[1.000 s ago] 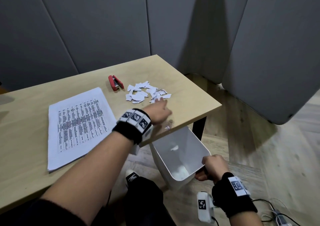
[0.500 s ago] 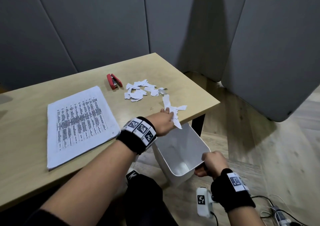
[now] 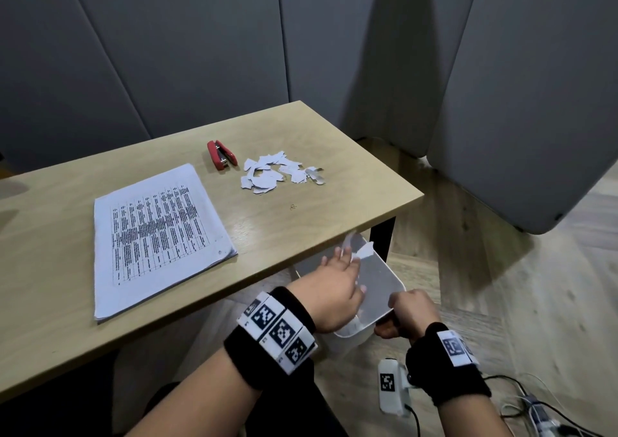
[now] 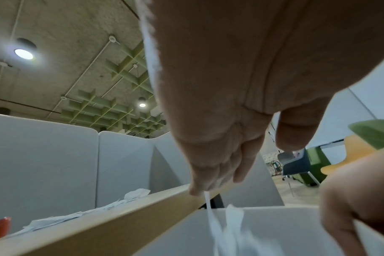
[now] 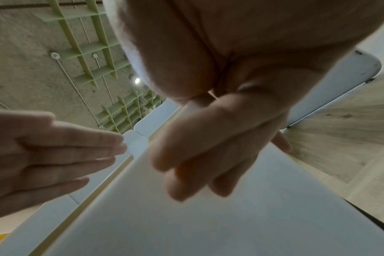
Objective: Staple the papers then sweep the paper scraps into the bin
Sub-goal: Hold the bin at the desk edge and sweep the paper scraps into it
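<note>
My left hand hovers over the mouth of the white bin just below the table's front edge, fingers straight. A few white scraps are dropping off its fingertips into the bin; they show blurred in the left wrist view as falling scraps. My right hand grips the bin's near rim, fingers curled over the wall. The rest of the scrap pile lies on the table beside the red stapler. The printed paper stack lies to the left.
The wooden table ends at its right corner over a black leg. Grey partition panels stand behind and to the right. Cables lie on the wooden floor at lower right.
My left hand dragged a few scraps from the pile to the table edge, then went down over the bin, where they now fall. My right hand has lifted the bin closer to the table.
</note>
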Action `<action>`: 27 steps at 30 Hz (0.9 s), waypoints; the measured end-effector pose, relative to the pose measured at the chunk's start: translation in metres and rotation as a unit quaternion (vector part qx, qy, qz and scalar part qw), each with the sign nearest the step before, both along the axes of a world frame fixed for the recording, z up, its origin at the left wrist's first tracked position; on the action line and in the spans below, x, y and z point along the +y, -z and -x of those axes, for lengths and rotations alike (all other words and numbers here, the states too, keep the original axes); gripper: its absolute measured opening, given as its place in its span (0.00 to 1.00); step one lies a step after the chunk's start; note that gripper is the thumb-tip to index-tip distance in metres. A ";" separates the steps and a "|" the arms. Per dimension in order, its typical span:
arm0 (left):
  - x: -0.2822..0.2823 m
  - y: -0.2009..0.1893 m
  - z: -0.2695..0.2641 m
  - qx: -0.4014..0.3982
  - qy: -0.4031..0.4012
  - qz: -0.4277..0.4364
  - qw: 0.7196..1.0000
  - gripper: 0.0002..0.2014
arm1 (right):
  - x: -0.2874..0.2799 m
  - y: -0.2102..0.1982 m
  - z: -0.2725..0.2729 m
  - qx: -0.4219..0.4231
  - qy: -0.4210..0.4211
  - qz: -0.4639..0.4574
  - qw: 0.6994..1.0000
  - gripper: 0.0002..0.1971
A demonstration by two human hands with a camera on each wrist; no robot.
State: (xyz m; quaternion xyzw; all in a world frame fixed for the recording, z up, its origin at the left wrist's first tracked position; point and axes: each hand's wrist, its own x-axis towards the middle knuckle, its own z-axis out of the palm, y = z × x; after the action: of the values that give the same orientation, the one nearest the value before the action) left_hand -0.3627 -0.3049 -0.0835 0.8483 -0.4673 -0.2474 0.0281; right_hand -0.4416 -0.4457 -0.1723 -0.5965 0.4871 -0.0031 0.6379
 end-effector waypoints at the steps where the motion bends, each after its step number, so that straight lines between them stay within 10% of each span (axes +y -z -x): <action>1: 0.001 -0.003 0.003 0.001 0.006 0.006 1.000 0.29 | 0.000 0.001 0.000 0.000 0.000 -0.001 1.000 0.11; 7: -0.015 -0.025 -0.083 -0.016 -0.097 0.081 0.992 0.27 | -0.003 0.002 0.001 0.002 -0.002 0.007 1.000 0.16; 13: -0.015 -0.033 -0.153 -0.048 -0.196 -0.082 0.976 0.23 | -0.005 0.001 0.003 0.003 -0.011 0.016 1.000 0.16; 27: -0.012 0.018 0.003 0.042 0.010 0.029 0.999 0.29 | -0.003 -0.001 -0.003 -0.007 0.003 -0.003 1.000 0.16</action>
State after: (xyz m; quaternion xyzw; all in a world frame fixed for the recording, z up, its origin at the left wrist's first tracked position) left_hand -0.3655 -0.3164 -0.1011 0.8315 -0.4808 -0.2694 0.0701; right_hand -0.4384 -0.4485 -0.1715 -0.5933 0.4844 -0.0077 0.6428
